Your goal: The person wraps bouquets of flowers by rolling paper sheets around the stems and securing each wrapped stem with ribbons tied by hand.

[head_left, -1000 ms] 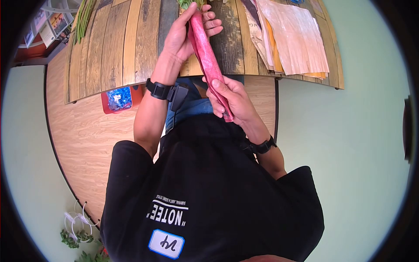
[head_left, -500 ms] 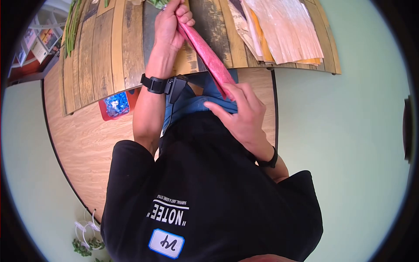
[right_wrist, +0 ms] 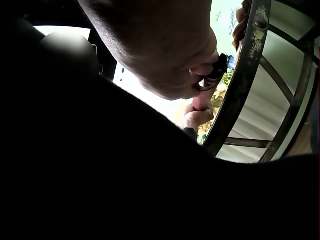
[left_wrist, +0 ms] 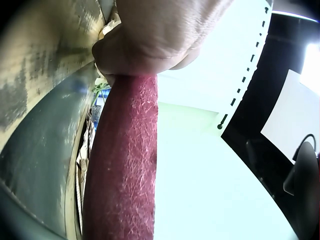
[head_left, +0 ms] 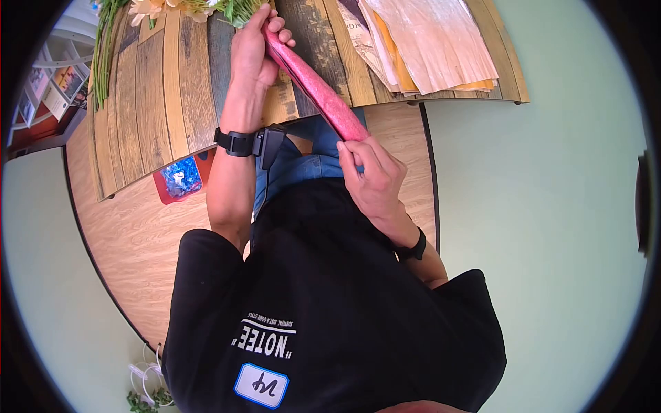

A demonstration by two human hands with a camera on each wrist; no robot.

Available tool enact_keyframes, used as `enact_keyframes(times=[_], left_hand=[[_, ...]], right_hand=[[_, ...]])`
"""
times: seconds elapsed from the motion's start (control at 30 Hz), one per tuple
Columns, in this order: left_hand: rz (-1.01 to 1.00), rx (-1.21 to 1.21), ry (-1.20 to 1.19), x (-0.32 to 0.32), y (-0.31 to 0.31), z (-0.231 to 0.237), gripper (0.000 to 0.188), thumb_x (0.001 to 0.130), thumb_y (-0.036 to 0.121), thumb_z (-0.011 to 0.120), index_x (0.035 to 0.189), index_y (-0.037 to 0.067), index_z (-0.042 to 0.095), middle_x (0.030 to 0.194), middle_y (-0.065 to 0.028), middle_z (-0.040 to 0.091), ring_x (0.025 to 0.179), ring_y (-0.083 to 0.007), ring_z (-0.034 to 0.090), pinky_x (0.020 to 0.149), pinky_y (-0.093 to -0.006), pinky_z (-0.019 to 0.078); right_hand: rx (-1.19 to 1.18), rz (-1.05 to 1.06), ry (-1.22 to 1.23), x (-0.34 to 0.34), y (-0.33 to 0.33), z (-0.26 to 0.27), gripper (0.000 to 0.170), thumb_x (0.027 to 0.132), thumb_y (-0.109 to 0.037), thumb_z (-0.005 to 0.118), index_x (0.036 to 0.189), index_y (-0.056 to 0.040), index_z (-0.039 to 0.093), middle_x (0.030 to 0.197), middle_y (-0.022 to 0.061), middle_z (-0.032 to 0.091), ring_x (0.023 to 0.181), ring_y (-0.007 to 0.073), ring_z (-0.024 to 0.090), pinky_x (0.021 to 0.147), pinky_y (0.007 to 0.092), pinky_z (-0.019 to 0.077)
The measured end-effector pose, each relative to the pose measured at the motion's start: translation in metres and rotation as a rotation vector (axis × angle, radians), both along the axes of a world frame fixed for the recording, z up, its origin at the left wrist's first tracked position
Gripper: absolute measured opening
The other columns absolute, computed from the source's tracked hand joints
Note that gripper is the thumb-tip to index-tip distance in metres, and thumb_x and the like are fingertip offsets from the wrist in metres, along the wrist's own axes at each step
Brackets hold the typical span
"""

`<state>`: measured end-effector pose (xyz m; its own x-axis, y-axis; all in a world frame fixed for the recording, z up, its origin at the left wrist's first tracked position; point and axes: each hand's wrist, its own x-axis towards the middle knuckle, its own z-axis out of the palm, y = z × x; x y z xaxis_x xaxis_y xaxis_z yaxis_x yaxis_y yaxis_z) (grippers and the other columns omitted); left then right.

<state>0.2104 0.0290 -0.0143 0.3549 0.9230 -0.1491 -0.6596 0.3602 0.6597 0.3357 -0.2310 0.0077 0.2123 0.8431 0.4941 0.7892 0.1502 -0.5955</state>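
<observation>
A long, slim roll of shiny pink wrapping paper (head_left: pixel 313 82) slants from the table toward the person's lap. At its upper end my left hand (head_left: pixel 251 51) grips it with fingers curled round, just below the green leaves (head_left: pixel 242 9) of a flower bunch. Pale peach flowers (head_left: pixel 146 8) lie beside those leaves. My right hand (head_left: pixel 376 175) pinches the roll's lower end between thumb and fingers, in front of the table edge. From the left wrist, the crinkled pink roll (left_wrist: pixel 125 160) runs down from the curled fingers (left_wrist: pixel 135 60). Dark shadow covers much of the right wrist view.
A stack of pale pink, orange and printed paper sheets (head_left: pixel 434 48) lies on the right of the wooden table (head_left: pixel 162 103). Green stems (head_left: pixel 105 55) lie at its left. Under the table edge stands a red bin (head_left: pixel 165 189) holding blue material.
The right hand loosened from the roll, opened its fingers, then pinched the lower end again. The left hand kept its grip and shifted left, and more flowers came into view.
</observation>
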Motion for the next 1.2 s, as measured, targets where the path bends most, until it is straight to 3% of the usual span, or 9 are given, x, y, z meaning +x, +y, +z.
enact_keyframes(times=[0.2, 0.33, 0.43, 0.6, 0.7, 0.83, 1.03, 1.17, 1.2], left_hand=[[0.006, -0.022, 0.027, 0.004, -0.013, 0.017, 0.019, 0.104, 0.026, 0.056, 0.098, 0.008, 0.054, 0.07, 0.0031, 0.047, 0.061, -0.0118, 0.048, 0.059, -0.0295, 0.0464], [-0.021, 0.016, 0.034, -0.003, -0.008, 0.013, 0.018, 0.104, 0.024, 0.056, 0.098, 0.007, 0.054, 0.068, 0.0042, 0.045, 0.055, -0.0082, 0.044, 0.052, -0.0253, 0.0432], [-0.019, 0.041, -0.002, -0.012, 0.002, 0.007, 0.017, 0.104, 0.022, 0.055, 0.097, 0.006, 0.054, 0.066, 0.005, 0.044, 0.049, -0.0057, 0.039, 0.046, -0.022, 0.0384], [-0.021, 0.043, -0.084, -0.011, 0.002, 0.003, 0.017, 0.105, 0.02, 0.055, 0.098, 0.004, 0.054, 0.066, 0.0046, 0.044, 0.047, -0.0059, 0.038, 0.043, -0.0218, 0.0361], [0.015, 0.039, -0.02, -0.008, -0.005, 0.007, 0.017, 0.105, 0.02, 0.055, 0.099, 0.004, 0.054, 0.066, 0.0044, 0.044, 0.047, -0.0058, 0.038, 0.043, -0.0219, 0.0362], [0.061, 0.016, -0.004, -0.006, -0.014, 0.017, 0.018, 0.104, 0.02, 0.055, 0.099, 0.003, 0.054, 0.066, 0.0042, 0.044, 0.047, -0.0058, 0.038, 0.043, -0.0218, 0.0354], [0.093, 0.012, 0.066, -0.006, -0.017, 0.02, 0.018, 0.103, 0.021, 0.058, 0.102, 0.003, 0.056, 0.066, 0.0046, 0.044, 0.048, -0.0052, 0.038, 0.042, -0.0212, 0.0344], [0.096, 0.011, 0.069, -0.006, -0.018, 0.02, 0.019, 0.102, 0.02, 0.058, 0.104, 0.002, 0.056, 0.067, 0.0044, 0.045, 0.047, -0.0052, 0.038, 0.042, -0.0208, 0.0342], [0.101, 0.012, 0.069, -0.007, -0.016, 0.019, 0.019, 0.102, 0.02, 0.058, 0.104, 0.002, 0.056, 0.067, 0.0044, 0.045, 0.047, -0.0052, 0.038, 0.042, -0.0208, 0.0342]], right_hand=[[-0.003, 0.042, 0.113, -0.002, 0.0, -0.007, 0.01, 0.083, 0.0, 0.077, 0.085, -0.0014, 0.067, 0.071, 0.005, 0.06, 0.055, 0.0108, 0.056, 0.05, 0.0254, 0.0431], [-0.131, 0.077, 0.341, 0.011, -0.001, -0.002, 0.011, 0.085, -0.008, 0.077, 0.088, -0.0032, 0.068, 0.07, 0.0059, 0.061, 0.053, 0.0156, 0.058, 0.05, 0.0292, 0.0448], [-0.206, -0.07, 0.56, 0.039, -0.003, -0.002, 0.017, 0.091, -0.018, 0.076, 0.098, -0.0034, 0.071, 0.076, -0.0016, 0.064, 0.062, 0.0031, 0.052, 0.056, 0.0205, 0.041], [-0.363, 0.142, 0.822, 0.037, 0.011, -0.026, 0.04, 0.098, -0.035, 0.068, 0.118, 0.0, 0.064, 0.091, 0.0047, 0.067, 0.067, 0.0073, 0.057, 0.061, 0.0225, 0.0457], [-0.501, 0.308, 1.393, 0.011, 0.026, -0.021, 0.054, 0.103, -0.045, 0.055, 0.123, 0.0043, 0.057, 0.087, 0.0103, 0.066, 0.061, 0.0113, 0.06, 0.051, 0.025, 0.0488], [-0.619, 0.367, 1.45, 0.0, 0.03, -0.014, 0.05, 0.102, -0.045, 0.057, 0.12, 0.0026, 0.058, 0.078, 0.0062, 0.061, 0.048, 0.0073, 0.048, 0.039, 0.022, 0.0362], [-0.693, 0.313, 1.385, -0.009, 0.029, -0.026, 0.04, 0.102, -0.042, 0.059, 0.108, -0.0019, 0.059, 0.075, 0.003, 0.056, 0.046, 0.0037, 0.04, 0.039, 0.0206, 0.0287], [-0.708, 0.342, 1.368, -0.01, 0.027, -0.031, 0.04, 0.104, -0.043, 0.055, 0.102, -0.0028, 0.058, 0.077, 0.0041, 0.057, 0.048, 0.0065, 0.044, 0.041, 0.0226, 0.0338], [-0.7, 0.429, 1.414, -0.006, 0.026, -0.036, 0.048, 0.105, -0.047, 0.047, 0.111, -0.0007, 0.056, 0.082, 0.0072, 0.06, 0.054, 0.0097, 0.05, 0.046, 0.0249, 0.0404]])
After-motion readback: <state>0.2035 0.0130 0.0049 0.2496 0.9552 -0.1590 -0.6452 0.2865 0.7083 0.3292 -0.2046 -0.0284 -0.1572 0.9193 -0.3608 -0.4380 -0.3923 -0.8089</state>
